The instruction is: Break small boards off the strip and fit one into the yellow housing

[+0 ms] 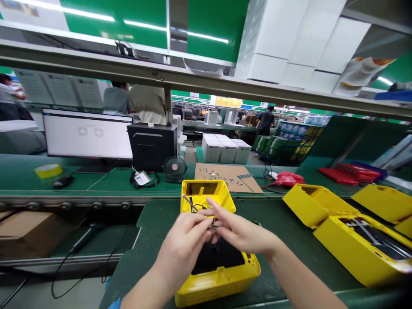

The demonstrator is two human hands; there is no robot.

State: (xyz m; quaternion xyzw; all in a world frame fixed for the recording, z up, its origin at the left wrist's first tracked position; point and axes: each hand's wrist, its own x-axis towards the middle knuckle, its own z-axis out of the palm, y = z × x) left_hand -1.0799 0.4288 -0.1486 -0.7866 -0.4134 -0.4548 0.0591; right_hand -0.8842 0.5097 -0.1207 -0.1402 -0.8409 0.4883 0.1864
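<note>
An open yellow plastic case [219, 281] lies in front of me, its lid [227, 198] tipped back on the far side. A black panel [222, 259] fills the near half, and thin wires show inside the lid. Above the case my two hands meet. My left hand [185, 240] is closed, with thumb and fingertips pinched at a small dark piece too hidden to name. My right hand [240, 229] pinches at the same spot, its index finger stretched forward. A thin grey strip [190, 203] sticks up beyond the fingers; whether either hand holds it is unclear.
More open yellow cases [357, 244] stand on the right. Behind lie a cardboard sheet [236, 182] with small parts, a small fan [174, 167], a computer tower [151, 146] and a monitor [88, 141]. A shelf beam [199, 81] crosses overhead. Other people are farther back.
</note>
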